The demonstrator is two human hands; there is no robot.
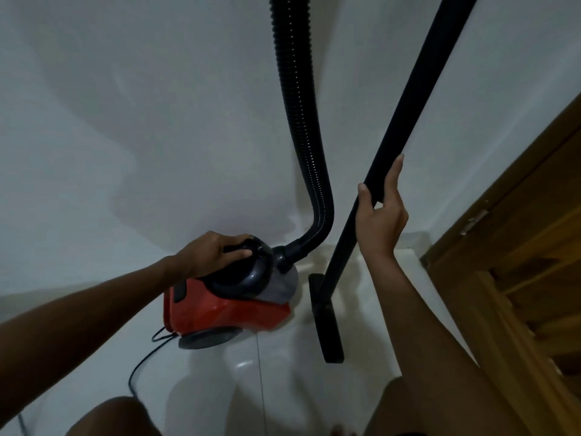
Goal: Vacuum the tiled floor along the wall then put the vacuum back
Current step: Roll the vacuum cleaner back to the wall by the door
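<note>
A red and black canister vacuum [232,306] stands on the white tiled floor [283,382] close to the white wall [157,121]. My left hand [210,254] grips its black top handle. A ribbed black hose [301,127] rises from the canister's front and runs up out of view. My right hand [382,215] holds the straight black wand [405,121], thumb on its left side and fingers behind it. The wand stands nearly upright, and its black floor nozzle [327,322] rests on the tiles to the right of the canister.
A black power cord [141,363] trails from the canister's rear across the floor toward the lower left. A wooden door and frame [518,262] fill the right side, close to the nozzle. My knees [110,416] show at the bottom edge.
</note>
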